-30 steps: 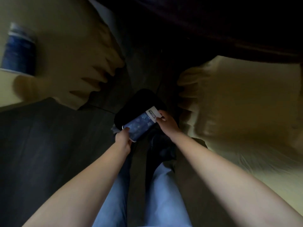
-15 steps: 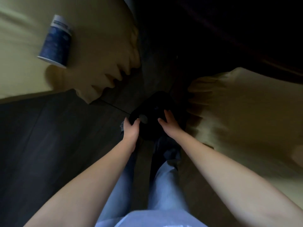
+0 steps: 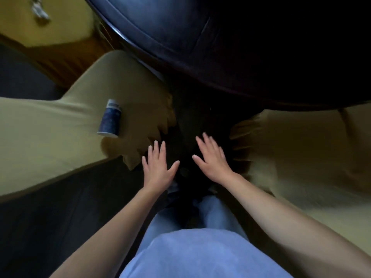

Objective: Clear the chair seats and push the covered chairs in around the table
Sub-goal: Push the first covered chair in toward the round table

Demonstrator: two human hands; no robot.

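Observation:
Two chairs in yellow-tan covers flank me: one on the left [image 3: 50,137], one on the right [image 3: 301,149]. A dark blue cup [image 3: 110,121] lies on its side on the left chair's seat. My left hand [image 3: 158,167] and my right hand [image 3: 212,159] hover open, fingers spread, over the dark gap between the chairs, holding nothing. A dark object lies in the shadow under my hands, too dim to make out. The round dark table [image 3: 220,47] fills the top of the view.
A third covered chair [image 3: 60,27] with a small crumpled whitish item [image 3: 40,11] on it stands at the top left. Dark floor [image 3: 50,227] lies lower left. My legs in blue jeans stand between the chairs.
A second ago my hands held a blue patterned packet over a black bag. It went out of sight, both hands let go and opened, and my view tilted up toward the table.

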